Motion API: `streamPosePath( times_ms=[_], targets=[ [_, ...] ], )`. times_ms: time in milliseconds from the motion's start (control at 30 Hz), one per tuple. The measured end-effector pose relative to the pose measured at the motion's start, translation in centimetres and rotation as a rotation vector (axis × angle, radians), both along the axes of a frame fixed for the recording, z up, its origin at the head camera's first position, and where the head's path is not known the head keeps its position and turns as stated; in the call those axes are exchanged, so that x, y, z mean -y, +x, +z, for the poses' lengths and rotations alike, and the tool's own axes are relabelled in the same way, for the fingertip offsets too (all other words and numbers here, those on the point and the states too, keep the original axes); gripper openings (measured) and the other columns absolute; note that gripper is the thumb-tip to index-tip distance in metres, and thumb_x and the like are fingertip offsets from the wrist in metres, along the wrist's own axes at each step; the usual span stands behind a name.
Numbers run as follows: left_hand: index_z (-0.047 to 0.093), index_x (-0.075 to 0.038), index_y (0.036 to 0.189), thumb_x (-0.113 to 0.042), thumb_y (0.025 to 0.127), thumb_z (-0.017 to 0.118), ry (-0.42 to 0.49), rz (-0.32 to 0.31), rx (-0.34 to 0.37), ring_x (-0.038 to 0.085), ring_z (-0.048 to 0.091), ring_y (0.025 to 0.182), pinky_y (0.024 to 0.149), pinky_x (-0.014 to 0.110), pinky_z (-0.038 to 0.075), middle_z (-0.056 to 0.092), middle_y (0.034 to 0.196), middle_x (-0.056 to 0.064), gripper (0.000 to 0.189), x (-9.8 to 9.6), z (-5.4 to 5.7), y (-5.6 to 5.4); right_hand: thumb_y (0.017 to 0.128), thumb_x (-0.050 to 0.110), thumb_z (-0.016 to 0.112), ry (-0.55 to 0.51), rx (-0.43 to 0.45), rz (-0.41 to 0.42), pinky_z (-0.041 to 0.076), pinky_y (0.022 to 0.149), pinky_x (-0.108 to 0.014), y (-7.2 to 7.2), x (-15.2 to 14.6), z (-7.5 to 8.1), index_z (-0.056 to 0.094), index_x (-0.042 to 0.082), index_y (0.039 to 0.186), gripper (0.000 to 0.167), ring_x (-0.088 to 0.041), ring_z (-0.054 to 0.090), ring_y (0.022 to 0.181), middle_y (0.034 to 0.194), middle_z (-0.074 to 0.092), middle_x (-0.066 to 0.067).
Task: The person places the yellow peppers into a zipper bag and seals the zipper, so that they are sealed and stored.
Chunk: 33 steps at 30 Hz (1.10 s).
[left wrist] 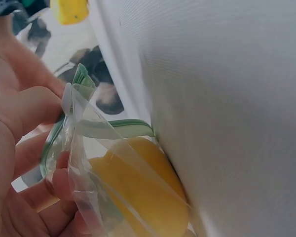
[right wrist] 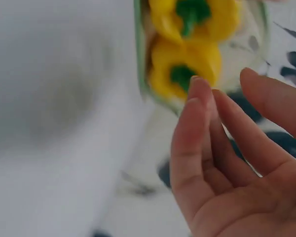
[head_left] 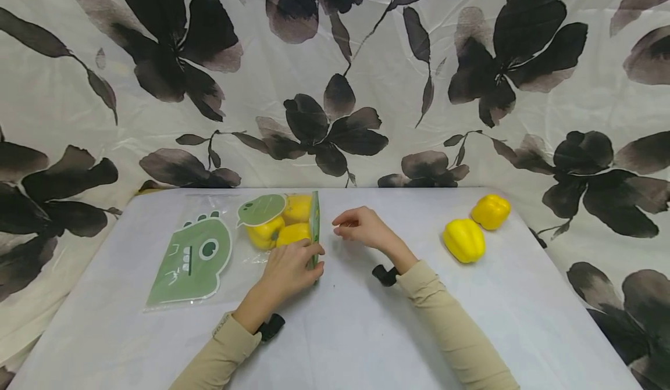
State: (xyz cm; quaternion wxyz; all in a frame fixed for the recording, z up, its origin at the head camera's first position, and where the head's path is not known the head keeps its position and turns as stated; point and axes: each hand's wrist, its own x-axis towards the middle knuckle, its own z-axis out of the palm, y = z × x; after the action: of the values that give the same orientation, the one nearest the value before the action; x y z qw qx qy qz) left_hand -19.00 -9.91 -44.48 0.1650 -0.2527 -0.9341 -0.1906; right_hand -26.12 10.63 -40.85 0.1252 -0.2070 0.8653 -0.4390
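A clear zip bag (head_left: 201,259) with a green dinosaur print lies on its side, its green-edged mouth facing right. Yellow bell peppers (head_left: 293,234) are inside, near that mouth. My left hand (head_left: 290,268) pinches the near part of the bag's rim between thumb and fingers; in the left wrist view the plastic (left wrist: 84,177) is bunched there, with a yellow pepper (left wrist: 148,182) behind it. Just right of the mouth, my right hand (head_left: 369,229) hovers with fingers loosely bent and nothing in them. Green pepper stems (right wrist: 192,12) show through the opening in the right wrist view.
Two more yellow bell peppers (head_left: 464,240) (head_left: 490,211) sit close together on the right side of the white-covered table (head_left: 377,337). Behind the table's far edge hangs a floral cloth (head_left: 408,99). Black wrist cameras (head_left: 384,275) are worn at both cuffs.
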Motion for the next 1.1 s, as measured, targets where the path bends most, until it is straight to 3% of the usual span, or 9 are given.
streamPosePath(
  times_ms=[200,400,500,567,700,833,1100],
  targets=[
    [0.075,-0.015,0.091,-0.018,0.079,0.077,0.004,-0.002,0.014,0.007,0.038,0.050,0.043,0.024,0.031,0.057,0.071,-0.005,0.013,0.0,0.0,0.1,0.092,0.018,0.068,0.285,-0.238,-0.129,0.051,0.072,-0.036,0.6,-4.5,3.5,0.071,0.000,0.109,0.025,-0.024,0.064,0.081,0.091,0.069,-0.010],
    [0.074,-0.015,0.089,-0.018,0.078,0.078,0.022,-0.005,0.009,0.008,0.039,0.050,0.043,0.024,0.031,0.056,0.070,-0.005,0.012,0.0,-0.1,0.1,0.092,0.027,0.065,0.643,-0.331,-0.370,0.048,0.084,-0.055,0.8,-10.2,5.8,0.064,-0.003,0.121,0.041,-0.042,0.061,0.102,0.113,0.065,-0.024],
    [0.075,-0.014,0.090,-0.018,0.078,0.077,0.027,-0.006,0.014,0.009,0.040,0.050,0.043,0.024,0.031,0.057,0.070,-0.004,0.012,0.0,0.0,0.1,0.092,0.033,0.065,0.756,-0.279,-0.455,0.044,0.090,-0.062,0.8,-13.0,5.9,0.056,-0.005,0.130,0.054,-0.050,0.053,0.113,0.125,0.057,-0.031],
    [0.075,-0.013,0.090,-0.018,0.078,0.077,0.030,-0.008,0.017,0.009,0.040,0.050,0.043,0.024,0.031,0.057,0.070,-0.004,0.013,0.0,0.0,0.1,0.091,0.038,0.066,0.791,-0.195,-0.476,0.041,0.091,-0.064,0.7,-14.8,5.5,0.050,-0.005,0.136,0.064,-0.055,0.050,0.114,0.129,0.051,-0.036],
    [0.075,-0.014,0.089,-0.018,0.078,0.078,0.026,-0.010,0.010,0.008,0.040,0.050,0.043,0.023,0.031,0.056,0.069,-0.005,0.012,0.0,-0.1,0.1,0.088,0.045,0.067,0.807,0.018,-0.460,0.039,0.090,-0.066,0.8,-17.3,4.2,0.039,-0.006,0.143,0.079,-0.055,0.048,0.114,0.134,0.045,-0.039],
    [0.075,-0.014,0.088,-0.018,0.078,0.078,0.025,-0.014,-0.011,0.007,0.040,0.049,0.043,0.022,0.030,0.056,0.068,-0.005,0.012,0.0,-0.2,0.0,0.086,0.048,0.068,0.796,0.150,-0.423,0.040,0.089,-0.065,1.0,-18.5,2.9,0.038,-0.005,0.144,0.084,-0.051,0.049,0.114,0.134,0.047,-0.038],
    [0.075,-0.014,0.089,-0.018,0.078,0.078,0.028,-0.009,-0.013,0.007,0.039,0.049,0.043,0.023,0.029,0.053,0.067,-0.006,0.012,0.1,-0.3,0.0,0.085,0.043,0.069,0.739,0.176,-0.437,0.042,0.087,-0.061,1.1,-18.7,1.7,0.038,-0.007,0.142,0.082,-0.048,0.051,0.106,0.124,0.052,-0.035]
  ],
)
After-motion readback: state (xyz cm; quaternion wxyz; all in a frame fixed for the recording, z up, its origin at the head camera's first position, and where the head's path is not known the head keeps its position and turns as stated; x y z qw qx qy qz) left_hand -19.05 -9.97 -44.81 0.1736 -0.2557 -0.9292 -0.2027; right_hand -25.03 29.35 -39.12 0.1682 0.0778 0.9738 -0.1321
